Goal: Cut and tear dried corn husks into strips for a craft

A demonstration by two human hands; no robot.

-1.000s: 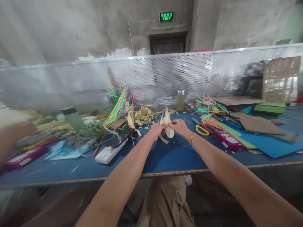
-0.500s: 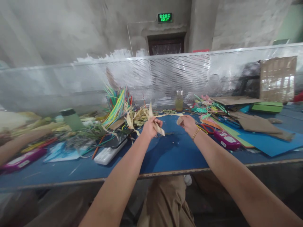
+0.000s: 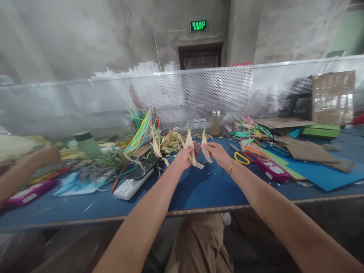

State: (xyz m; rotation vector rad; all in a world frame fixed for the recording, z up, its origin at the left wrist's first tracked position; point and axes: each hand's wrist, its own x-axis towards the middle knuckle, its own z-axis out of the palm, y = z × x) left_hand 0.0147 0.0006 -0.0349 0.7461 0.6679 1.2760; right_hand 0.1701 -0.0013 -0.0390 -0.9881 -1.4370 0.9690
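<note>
My left hand (image 3: 186,156) is closed on pale, dry corn husk strips (image 3: 189,141), whose pointed tips stand up and whose lower end hangs over the table. Just to its right, my right hand (image 3: 214,151) pinches a separate piece of corn husk (image 3: 205,148), upright and tapered. A narrow gap parts the two pieces. Behind my left hand lies a heap of dried husks (image 3: 170,140). Scissors (image 3: 246,157) with yellow and red handles rest to the right of my right wrist.
Left of my arms are a white power bank (image 3: 132,185), a black phone (image 3: 143,168), colourful stems (image 3: 140,129) and a green bottle (image 3: 87,144). Another person's arm (image 3: 34,167) reaches in at far left. A purple device (image 3: 273,170), cardboard (image 3: 309,148) and a glass jar (image 3: 215,123) are also there.
My hands have come closer together. The husk in my right hand has swung upright beside the left-hand strips, which now show more than one tip. The view has tilted slightly.
</note>
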